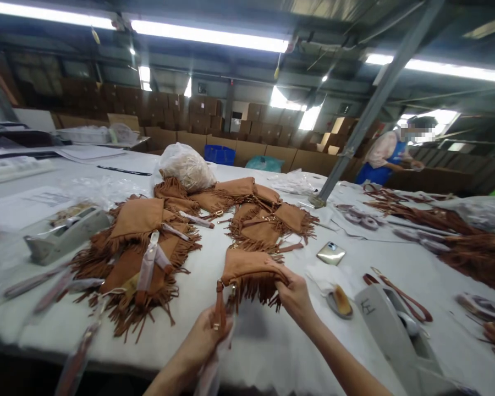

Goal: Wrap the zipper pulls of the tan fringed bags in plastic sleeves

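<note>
A small brown fringed bag [249, 267] is held up above the white table, its fringe hanging down. My right hand [295, 294] grips the bag's right end, fingers wrapped round the edge. At the bag's left corner, my left hand [208, 333] is closed on the brown strap [219, 308] with its metal fittings. A plastic-wrapped length of strap [209, 374] trails below that hand. Beyond the bag lies a pile of similar fringed bags [258, 228], and another stack of fringed bags [138, 220] with wrapped straps is to the left.
Tape dispensers stand left [68, 234] and front right [396, 324]. A phone [331, 253], a brush-like thing [341, 301] and a loose strap [408, 300] lie on the right. A slanted metal post [355, 132] rises from the table. A co-worker [383, 154] in a blue apron stands far right.
</note>
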A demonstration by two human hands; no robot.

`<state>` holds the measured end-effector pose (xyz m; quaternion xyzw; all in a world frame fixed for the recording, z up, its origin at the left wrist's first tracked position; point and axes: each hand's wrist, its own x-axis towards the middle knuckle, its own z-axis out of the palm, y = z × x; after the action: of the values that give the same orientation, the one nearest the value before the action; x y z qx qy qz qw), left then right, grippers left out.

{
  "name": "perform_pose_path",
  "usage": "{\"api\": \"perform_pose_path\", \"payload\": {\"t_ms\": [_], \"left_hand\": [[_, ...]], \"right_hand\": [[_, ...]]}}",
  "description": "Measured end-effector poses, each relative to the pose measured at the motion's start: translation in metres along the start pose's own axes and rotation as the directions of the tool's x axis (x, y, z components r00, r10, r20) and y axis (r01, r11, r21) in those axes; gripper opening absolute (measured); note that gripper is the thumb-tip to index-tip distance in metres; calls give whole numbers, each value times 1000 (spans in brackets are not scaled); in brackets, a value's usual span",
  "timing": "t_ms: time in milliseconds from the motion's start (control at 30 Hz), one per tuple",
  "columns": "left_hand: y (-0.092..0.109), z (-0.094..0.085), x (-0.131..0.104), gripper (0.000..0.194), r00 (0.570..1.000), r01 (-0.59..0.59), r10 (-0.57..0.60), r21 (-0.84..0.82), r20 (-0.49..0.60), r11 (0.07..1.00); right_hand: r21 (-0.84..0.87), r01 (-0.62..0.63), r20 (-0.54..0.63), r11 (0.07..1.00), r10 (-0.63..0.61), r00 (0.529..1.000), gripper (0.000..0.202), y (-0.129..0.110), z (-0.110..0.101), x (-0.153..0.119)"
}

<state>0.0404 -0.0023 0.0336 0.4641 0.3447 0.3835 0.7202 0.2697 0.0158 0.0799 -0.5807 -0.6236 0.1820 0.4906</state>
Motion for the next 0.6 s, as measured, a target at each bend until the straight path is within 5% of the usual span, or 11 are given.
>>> {"api": "perform_pose_path", "payload": {"t_ms": [100,233,400,500,600], "left_hand": [[-14,-7,-49,44,977,183,-167,-114,136,977],[-51,1,-83,46,925,367,-321,-263,201,892],[-79,18,-95,49,883,460,-462,-367,88,809],[-79,19,-94,49,901,418,-433,-314,26,852],[-75,13,-93,47,930,365,-368,-194,24,910]], "right_hand": [[9,25,75,1000,-26,997,53,20,7,-24],[-183,4,247,983,42,968,53,41,12,-60],[-250,-115,82,961,140,987,38,7,8,-125],[-9,-382,295,924,368,882,28,-20,25,-162],[266,-600,574,754,376,727,36,-27,57,-180]]}}
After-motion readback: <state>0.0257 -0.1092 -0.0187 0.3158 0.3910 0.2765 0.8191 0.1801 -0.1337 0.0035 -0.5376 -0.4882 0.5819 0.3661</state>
